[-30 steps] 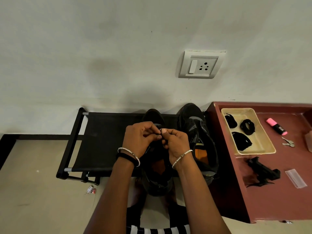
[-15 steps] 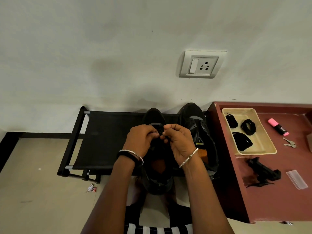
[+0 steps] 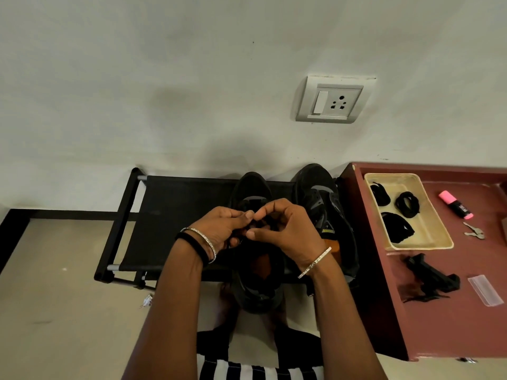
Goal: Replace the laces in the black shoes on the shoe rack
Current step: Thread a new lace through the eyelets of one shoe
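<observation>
Left hand (image 3: 219, 229), right hand (image 3: 288, 231) at frame centre: fingers curled, tips pinched together over shoe (image 3: 255, 292) on rack (image 3: 170, 215) — lace judged held, hard to see, black on black. Risks: eyelet skipped unseen; overhanging shoe dragged off rack's lower edge if lace is tugged.

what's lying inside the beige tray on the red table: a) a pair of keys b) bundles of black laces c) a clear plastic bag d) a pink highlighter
b: the beige tray holds only three bundles of black laces, while the keys, pink highlighter and clear bag all lie outside it on the red table.
</observation>
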